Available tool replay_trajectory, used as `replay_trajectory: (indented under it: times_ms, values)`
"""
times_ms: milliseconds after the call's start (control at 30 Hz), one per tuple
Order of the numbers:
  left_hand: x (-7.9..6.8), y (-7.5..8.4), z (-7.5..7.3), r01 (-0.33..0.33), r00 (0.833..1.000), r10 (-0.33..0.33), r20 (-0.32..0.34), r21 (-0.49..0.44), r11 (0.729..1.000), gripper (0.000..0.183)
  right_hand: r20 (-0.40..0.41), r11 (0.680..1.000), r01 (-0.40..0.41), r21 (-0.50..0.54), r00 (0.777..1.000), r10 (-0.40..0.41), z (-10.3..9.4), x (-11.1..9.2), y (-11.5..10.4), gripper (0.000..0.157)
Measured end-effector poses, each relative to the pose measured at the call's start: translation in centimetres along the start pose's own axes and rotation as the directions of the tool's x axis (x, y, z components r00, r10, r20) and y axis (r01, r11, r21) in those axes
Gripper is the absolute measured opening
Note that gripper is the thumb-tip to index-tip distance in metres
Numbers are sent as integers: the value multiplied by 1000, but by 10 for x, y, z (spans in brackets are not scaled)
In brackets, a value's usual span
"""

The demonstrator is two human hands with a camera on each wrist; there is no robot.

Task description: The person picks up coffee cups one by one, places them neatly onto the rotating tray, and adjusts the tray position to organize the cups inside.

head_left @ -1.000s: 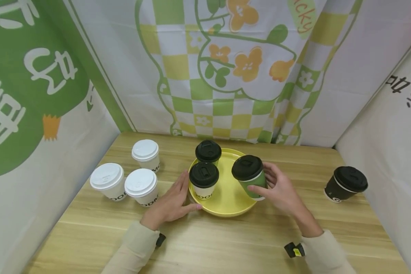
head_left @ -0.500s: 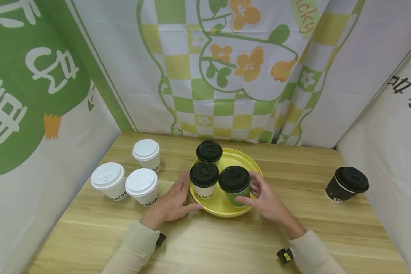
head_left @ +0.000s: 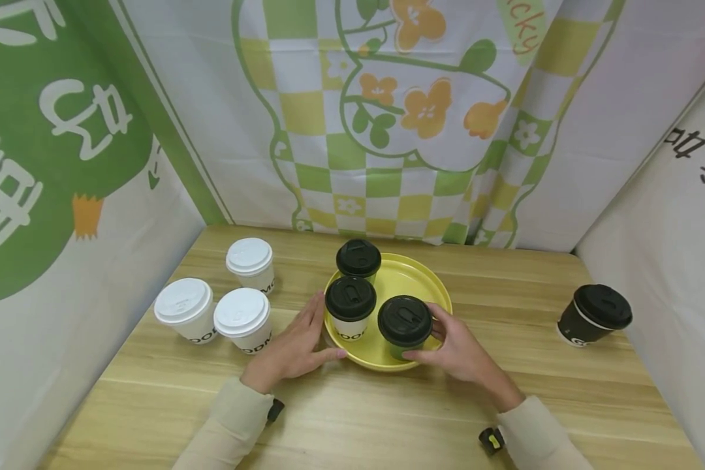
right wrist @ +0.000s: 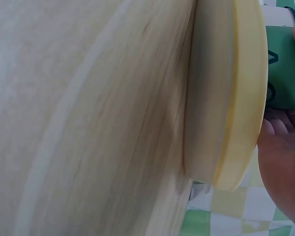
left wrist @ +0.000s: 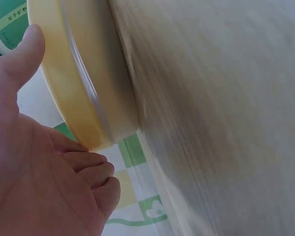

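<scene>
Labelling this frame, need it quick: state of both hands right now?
Left hand: open, at the edge of the round yellow tray.
Right hand: closed, holding the black-lidded green coffee cup.

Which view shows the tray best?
The head view: it takes in the tray almost whole from above, though cups hide part. The left wrist view shows only some outer wall beside the left hand; the right wrist view likewise, near the right hand. Both cut it off at the top.
</scene>
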State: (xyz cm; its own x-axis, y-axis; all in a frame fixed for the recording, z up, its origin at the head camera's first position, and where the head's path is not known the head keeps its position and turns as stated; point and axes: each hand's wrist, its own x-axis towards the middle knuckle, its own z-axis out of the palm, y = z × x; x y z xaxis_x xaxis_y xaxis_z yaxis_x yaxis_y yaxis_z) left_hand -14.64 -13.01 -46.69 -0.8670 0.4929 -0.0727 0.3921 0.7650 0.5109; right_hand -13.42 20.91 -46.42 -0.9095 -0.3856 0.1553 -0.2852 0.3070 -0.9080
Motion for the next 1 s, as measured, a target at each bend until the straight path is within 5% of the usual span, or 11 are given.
replay_trajectory:
  times_ms: [400,1000]
  values:
    - [0,2,-1,-6,1000,6,-2,6,1000,115,9,997,34,-64,999,-33,7,4,1,86]
    - [0,1,0,-24,999,24,-27,-2,1000,115,30,999,18,-30,999,-17,13,6,-3,87]
